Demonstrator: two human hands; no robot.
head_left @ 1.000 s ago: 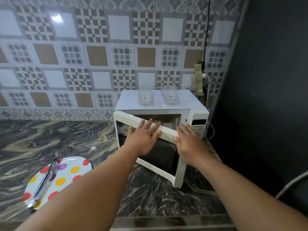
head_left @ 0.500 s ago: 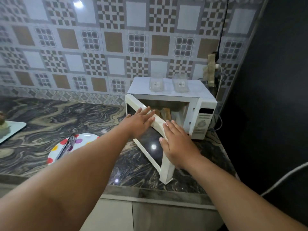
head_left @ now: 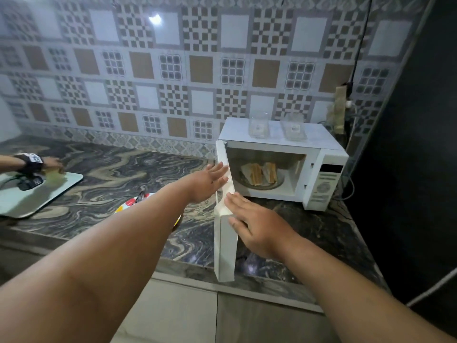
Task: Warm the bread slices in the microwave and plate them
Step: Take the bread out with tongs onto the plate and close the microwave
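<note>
Bread [head_left: 259, 173] now in view — door [head_left: 223, 219] swung wide, left hand [head_left: 210, 181] and right hand [head_left: 254, 226] flat, gripping nothing — ready for plating.

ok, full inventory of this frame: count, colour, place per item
microwave: 1, white, right end of counter, door swung wide open
bread slices: 2, toasted brown, on the glass turntable inside
clear containers: 2, transparent, on the microwave's top
plate: 1, white with coloured dots, on counter left of the door, mostly hidden by the left arm
tray: 1, pale green, far left of counter
another person's hand: 1, black wrist strap, over the tray
counter: 1, dark marbled stone
left hand: open, flat on the door's outer face
right hand: open, on the door's top edge
</note>
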